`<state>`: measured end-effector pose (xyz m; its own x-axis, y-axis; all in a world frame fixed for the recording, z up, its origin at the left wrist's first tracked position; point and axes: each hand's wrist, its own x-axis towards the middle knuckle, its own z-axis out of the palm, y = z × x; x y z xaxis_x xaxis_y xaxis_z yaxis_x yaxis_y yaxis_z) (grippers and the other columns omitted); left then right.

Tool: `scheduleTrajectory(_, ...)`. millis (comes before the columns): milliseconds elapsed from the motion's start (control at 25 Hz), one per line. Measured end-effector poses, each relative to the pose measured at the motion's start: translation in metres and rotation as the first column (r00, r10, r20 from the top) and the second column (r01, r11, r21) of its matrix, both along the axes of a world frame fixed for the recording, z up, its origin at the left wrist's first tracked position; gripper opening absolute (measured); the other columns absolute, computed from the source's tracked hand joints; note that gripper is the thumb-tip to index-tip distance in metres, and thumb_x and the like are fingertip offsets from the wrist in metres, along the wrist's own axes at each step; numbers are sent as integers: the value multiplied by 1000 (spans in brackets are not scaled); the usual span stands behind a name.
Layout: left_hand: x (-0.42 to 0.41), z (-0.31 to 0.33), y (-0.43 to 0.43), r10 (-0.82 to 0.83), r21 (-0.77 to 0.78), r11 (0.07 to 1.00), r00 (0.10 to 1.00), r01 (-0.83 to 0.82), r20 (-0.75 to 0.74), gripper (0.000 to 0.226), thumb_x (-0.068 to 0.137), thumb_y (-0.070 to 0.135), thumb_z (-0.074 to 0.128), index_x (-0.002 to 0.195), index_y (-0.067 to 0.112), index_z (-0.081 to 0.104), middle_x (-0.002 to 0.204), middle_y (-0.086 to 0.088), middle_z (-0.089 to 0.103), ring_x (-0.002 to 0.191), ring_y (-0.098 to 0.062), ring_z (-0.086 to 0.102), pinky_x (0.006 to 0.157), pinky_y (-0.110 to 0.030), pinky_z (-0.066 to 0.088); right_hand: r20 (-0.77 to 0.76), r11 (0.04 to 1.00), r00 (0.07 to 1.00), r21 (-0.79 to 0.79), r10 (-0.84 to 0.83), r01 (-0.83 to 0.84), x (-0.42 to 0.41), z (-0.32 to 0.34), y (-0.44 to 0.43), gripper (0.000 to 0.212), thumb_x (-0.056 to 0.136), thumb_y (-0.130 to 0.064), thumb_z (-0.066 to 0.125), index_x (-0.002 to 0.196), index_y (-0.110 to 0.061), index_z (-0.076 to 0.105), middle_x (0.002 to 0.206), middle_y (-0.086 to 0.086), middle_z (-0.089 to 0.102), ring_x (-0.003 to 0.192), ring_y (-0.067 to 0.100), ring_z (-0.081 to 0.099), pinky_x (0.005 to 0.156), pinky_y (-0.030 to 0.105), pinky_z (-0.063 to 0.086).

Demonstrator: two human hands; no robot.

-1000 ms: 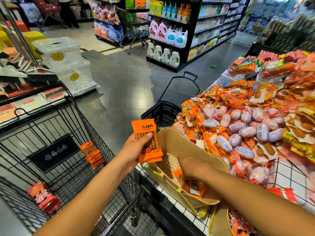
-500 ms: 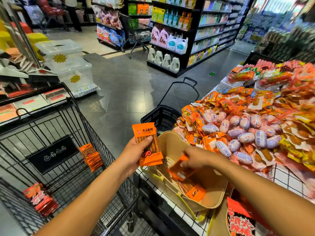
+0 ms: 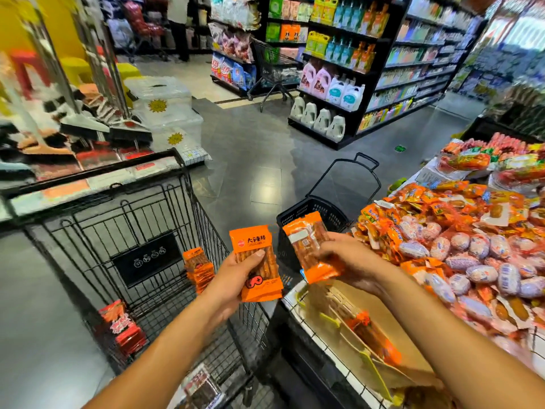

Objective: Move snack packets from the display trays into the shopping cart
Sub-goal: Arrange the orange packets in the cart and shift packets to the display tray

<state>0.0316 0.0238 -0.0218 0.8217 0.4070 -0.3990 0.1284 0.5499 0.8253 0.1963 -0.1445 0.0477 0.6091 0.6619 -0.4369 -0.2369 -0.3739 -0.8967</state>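
Shelves (image 3: 392, 69) line a grey-tiled aisle. The black shopping cart (image 3: 97, 231) stands left of the snack-heaped bench (image 3: 339, 360), which has a beige display tray (image 3: 392, 326) at its near edge. Above the gap between cart and bench, the left hand (image 3: 236, 278) grips a stack of orange packets (image 3: 259, 261). Just beside it, the right hand (image 3: 351, 261) grips another packet (image 3: 309, 246).

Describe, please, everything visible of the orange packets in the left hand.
The orange packets are glossy plastic, apparently stacked, held upright with the printed front toward the camera. The top band carries dark characters and a round red logo; a clear window shows brownish sticks; a red figure sits low. The left hand grips them, thumb across the front. They hang by the right side of the shopping cart, apart from the packet in the right hand.
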Motion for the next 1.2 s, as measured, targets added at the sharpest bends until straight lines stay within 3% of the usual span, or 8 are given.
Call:
scheduleTrajectory(200, -76, -17, 69, 81, -4, 997, 995, -81, -60, 29, 100, 26, 65, 127, 16, 62, 118, -18, 74, 107, -39, 72, 86, -60, 60, -102, 997, 993, 65, 52, -46, -61, -21, 85, 26, 91, 4, 58, 115, -2, 66, 104, 22, 71, 84, 29, 67, 74, 37, 53)
scheduleTrajectory(400, -134, -36, 123, 190, -14, 981, 971, -194, -143, 28, 97, 25, 68, 123, 17, 61, 111, -17, 76, 98, -39, 75, 85, -61, 60, -195, 999, 979, 4, 51, -51, -95, -62, 153, 24, 94, 0, 55, 116, 5, 65, 89, 19, 69, 59, 18, 63, 49, 26, 51)
scheduleTrajectory(480, -145, -46, 139, 240, 0, 970, 954, -244, -178, 31, 95, 25, 70, 124, 15, 61, 109, -17, 77, 100, -40, 74, 88, -64, 58, -146, 995, 988, -74, 56, -67, -97, -86, 176, 24, 90, 1, 56, 110, 7, 68, 90, 21, 66, 58, 20, 58, 50, 26, 47)
scheduleTrajectory(600, -147, -63, 162, 319, 9, 946, 925, -324, -205, 42, 88, 30, 77, 124, 16, 59, 109, -19, 76, 93, -39, 75, 86, -67, 57, 115, 965, 985, -246, 126, -94, -89, -127, 212, 15, 82, -2, 70, 94, -8, 77, 84, 10, 75, 64, 17, 65, 60, 29, 51)
scheduleTrajectory(760, -131, -92, 187, 425, 51, 903, 869, -427, -254, 22, 96, 25, 70, 113, 22, 58, 94, -5, 76, 69, -10, 72, 59, -27, 58, 296, 922, 928, -372, 226, -106, -70, -190, 267, 18, 78, -12, 77, 92, -15, 66, 64, -8, 66, 58, 10, 62, 66, 36, 57)
scheduleTrajectory(880, -113, -124, 211, 454, 22, 881, 834, -472, -314, 10, 101, 7, 55, 99, 17, 56, 66, 5, 63, 52, -8, 59, 41, -17, 44, 428, 867, 816, -471, 388, -164, -46, -244, 314, 22, 77, -28, 74, 88, -23, 56, 67, -10, 65, 66, 12, 65, 64, 33, 52)
scheduleTrajectory(960, -98, -148, 228, 497, 12, 849, 790, -528, -359, 13, 99, 6, 52, 95, 18, 56, 73, 0, 56, 62, -12, 51, 42, -16, 42, 502, 826, 714, -529, 488, -192, -28, -283, 347, 21, 79, -28, 68, 88, -25, 50, 75, -9, 61, 73, 20, 62, 64, 35, 47)
scheduleTrajectory(1200, -70, -210, 272, 577, 47, 789, 714, -612, -396, 18, 97, 6, 54, 94, 21, 64, 74, -2, 69, 77, -25, 60, 78, -43, 49, 585, 745, 485, -617, 650, -255, 9, -384, 429, 21, 93, -25, 53, 108, -25, 38, 85, 2, 64, 78, 32, 67, 66, 43, 54)
